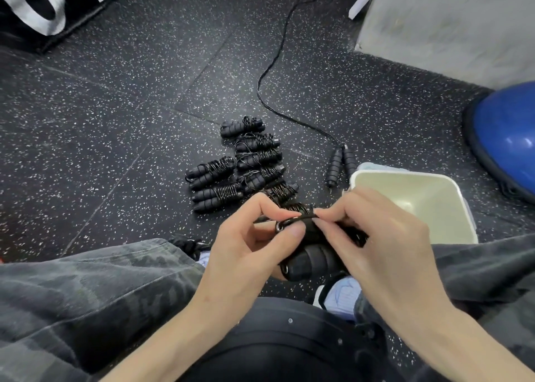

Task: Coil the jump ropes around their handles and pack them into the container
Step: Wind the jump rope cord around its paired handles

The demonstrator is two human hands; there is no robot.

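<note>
Black foam handles [312,261]: a pair held together low in the centre of the frame, with rope already wound round their far end.
Left hand [249,248]: its grip is curled round the handle pair from the left, thumb and forefinger pinching the rope end [301,218] at a small loop.
Right hand [376,237]: fingers curled over the coil from the right, fingertips nipping the same strand just beside the left thumb.
Step in hand: by my reading, tucking the loose end under the last turns. Keep the coil tight with the holding fingers, pull the end snug and flat, and do not let the wraps slide off the handle tips.
Container [445,179]: a pale tub on the floor at right centre, just beyond the right hand; its visible inside holds no ropes.
Coiled ropes [246,164]: a cluster of finished bundles on the speckled floor [115,121], centre frame, not yet packed.
Uncoiled rope [338,164]: handles lie between cluster and tub, cord trailing to the upper centre.
Blue ball [509,138]: right edge.
</note>
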